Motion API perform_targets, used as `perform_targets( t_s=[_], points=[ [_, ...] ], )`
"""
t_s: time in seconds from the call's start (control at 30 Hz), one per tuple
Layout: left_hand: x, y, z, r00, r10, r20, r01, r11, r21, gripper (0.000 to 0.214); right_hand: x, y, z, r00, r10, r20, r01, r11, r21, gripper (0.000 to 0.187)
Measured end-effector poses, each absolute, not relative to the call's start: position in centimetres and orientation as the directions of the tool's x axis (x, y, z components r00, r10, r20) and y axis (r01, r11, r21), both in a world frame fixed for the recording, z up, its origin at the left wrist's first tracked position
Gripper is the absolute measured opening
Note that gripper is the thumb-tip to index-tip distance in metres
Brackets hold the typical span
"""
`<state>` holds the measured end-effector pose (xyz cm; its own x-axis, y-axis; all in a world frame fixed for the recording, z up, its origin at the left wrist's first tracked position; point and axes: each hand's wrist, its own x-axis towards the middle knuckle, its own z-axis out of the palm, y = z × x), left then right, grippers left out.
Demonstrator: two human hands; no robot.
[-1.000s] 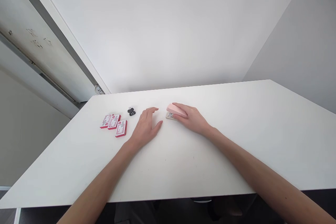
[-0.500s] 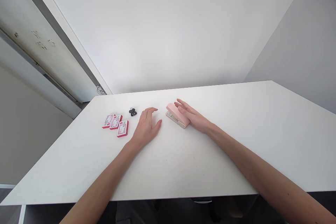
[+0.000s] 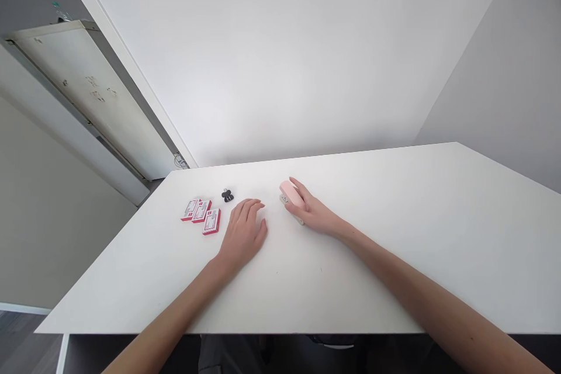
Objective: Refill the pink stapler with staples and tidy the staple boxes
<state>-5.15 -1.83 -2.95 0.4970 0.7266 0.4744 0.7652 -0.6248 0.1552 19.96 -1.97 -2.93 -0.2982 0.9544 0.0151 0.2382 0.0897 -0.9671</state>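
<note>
A pink stapler [image 3: 291,193] with a pale base stands on the white table, a little right of the middle. My right hand [image 3: 315,213] is wrapped round it, thumb on the near side and fingers along the far side; its rear end is hidden under the palm. My left hand [image 3: 245,228] rests on the table to the left, fingers apart and slightly curled, holding nothing. Just beyond it lies a small black clip-like item [image 3: 227,195]. Three small red-and-white boxes [image 3: 211,221] lie grouped left of that hand.
The white table [image 3: 394,198] runs up to a white wall [image 3: 307,58] at the back. A worn pale cabinet [image 3: 105,93] with a clear bottle [image 3: 61,13] on top stands beyond the left edge. Tiny dark marks or bits dot the tabletop near the front.
My right hand has closed round the stapler, with the thumb now on its near side; before, it lay against the far side. My left hand's fingers are slightly more drawn in. The camera view has shifted.
</note>
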Motion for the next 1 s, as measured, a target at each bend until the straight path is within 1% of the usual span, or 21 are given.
perform_targets(
  t_s=[0.07,0.13,0.23,0.3,0.4,0.47,0.57,0.67,0.73,0.87,1.0],
  points=[
    [-6.4,-3.1,-3.2,0.465,0.743,0.482,0.798,-0.587,0.136,0.033,20.0,-2.1,-2.9,-0.322,0.946,0.043,0.249,0.129,-0.960,0.087],
    [-7.9,-4.2,-3.6,0.399,0.782,0.480,0.847,-0.514,0.133,0.040,20.1,-2.2,-2.7,-0.351,0.934,0.070,0.231,0.159,-0.960,0.087],
    [-9.8,-5.5,-4.2,0.252,0.846,0.469,0.917,-0.364,0.164,0.053,20.3,-2.3,-2.3,-0.399,0.916,0.033,0.192,0.119,-0.974,0.090],
    [-10.5,-6.1,-4.2,0.234,0.875,0.424,0.923,-0.336,0.185,0.061,20.4,-2.3,-2.0,-0.428,0.904,-0.003,0.166,0.075,-0.983,0.092],
    [-10.3,-6.7,-3.6,0.331,0.872,0.360,0.878,-0.424,0.220,0.062,20.3,-2.2,-1.8,-0.413,0.911,-0.006,0.111,0.044,-0.993,0.088],
    [-9.9,-7.1,-3.0,0.391,0.843,0.370,0.833,-0.495,0.246,0.060,20.3,-2.0,-2.2,-0.353,0.936,0.017,0.095,0.054,-0.994,0.080],
    [-9.6,-7.3,-2.5,0.389,0.837,0.385,0.826,-0.502,0.257,0.056,20.1,-1.6,-3.0,-0.258,0.963,0.071,0.188,0.122,-0.974,0.065],
    [-9.6,-7.3,-2.5,0.389,0.868,0.308,0.837,-0.473,0.277,0.051,20.0,-1.3,-3.6,-0.208,0.967,0.150,0.307,0.210,-0.928,0.056],
    [-9.6,-7.3,-2.4,0.423,0.866,0.267,0.822,-0.490,0.291,0.048,19.9,-1.3,-3.6,-0.212,0.962,0.174,0.321,0.237,-0.917,0.052],
    [-9.2,-7.3,-1.9,0.487,0.834,0.261,0.786,-0.548,0.284,0.045,19.7,-1.5,-3.3,-0.254,0.954,0.158,0.258,0.224,-0.940,0.047],
    [-8.3,-7.4,-1.3,0.535,0.804,0.259,0.748,-0.594,0.298,0.039,19.9,-1.7,-2.9,-0.311,0.947,0.077,0.121,0.120,-0.985,0.048]
  ],
)
